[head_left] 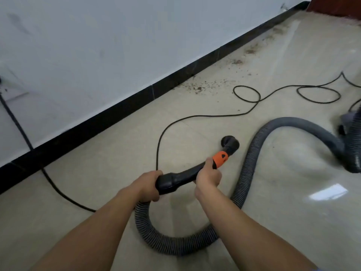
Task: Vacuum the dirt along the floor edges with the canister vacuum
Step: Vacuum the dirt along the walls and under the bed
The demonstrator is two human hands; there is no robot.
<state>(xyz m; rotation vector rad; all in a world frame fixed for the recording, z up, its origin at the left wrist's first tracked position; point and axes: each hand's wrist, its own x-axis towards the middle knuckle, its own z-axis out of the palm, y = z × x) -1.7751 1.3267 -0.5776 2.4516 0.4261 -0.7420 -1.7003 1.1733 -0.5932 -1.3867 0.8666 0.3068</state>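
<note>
Floor [117, 173] carries scattered dirt [197, 88] beside the black skirting [117, 114], well ahead of us. We judge the ribbed hose [252, 153] floppy and dragging, and the black handle [181, 176] rigid, the proper place to hold. Our left hand [150, 184] wraps its fingers round the rear; our right hand [208, 176] grips just behind the orange collar [220, 159].

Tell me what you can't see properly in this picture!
All head view:
- Vacuum: cut by right edge, blurred, partly behind the hose.
- Cord, top end: cut by left edge.
- Nozzle mouth: faces away.
- Brown thing, top right: cut by the corner.
</note>
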